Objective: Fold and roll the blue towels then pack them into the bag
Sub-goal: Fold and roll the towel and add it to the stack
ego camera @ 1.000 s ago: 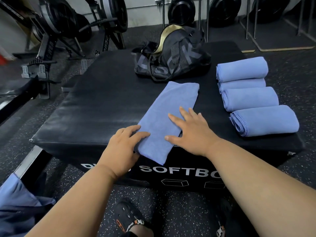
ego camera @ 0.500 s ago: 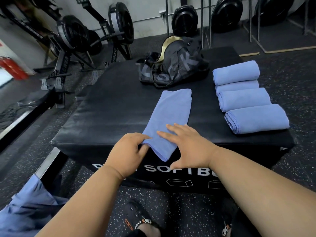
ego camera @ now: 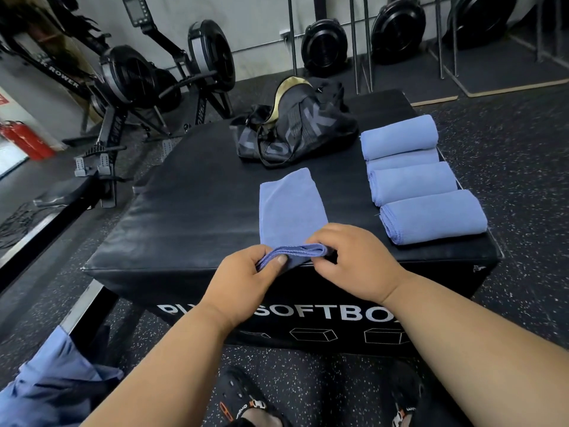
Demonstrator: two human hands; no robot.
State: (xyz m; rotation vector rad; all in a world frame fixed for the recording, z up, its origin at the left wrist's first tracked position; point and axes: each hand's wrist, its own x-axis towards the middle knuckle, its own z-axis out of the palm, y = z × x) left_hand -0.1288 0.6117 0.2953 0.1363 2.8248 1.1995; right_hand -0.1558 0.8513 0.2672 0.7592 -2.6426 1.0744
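Rolling step is judged just begun: near end of the folded blue towel (ego camera: pixel 289 208), at near edge of the soft box (ego camera: pixel 184 211), is pinched by left hand (ego camera: pixel 243 282) & right hand (ego camera: pixel 354 260). Four rolled towels (ego camera: pixel 415 180) are laid at right, bag (ego camera: pixel 295 127) at far side. Next, hem probably needs turning tight & even toward the bag.

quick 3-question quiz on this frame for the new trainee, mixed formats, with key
1. True or false: the black bag already holds every rolled towel.
2. Multiple choice: what do the left hand and right hand each have a grip on? A) the bag's strap B) the near end of the folded towel C) a rolled towel
3. Fill in: ___ rolled towels lie in a row on the soft box, to the right of the folded one.

Key: 1 false; 2 B; 3 four
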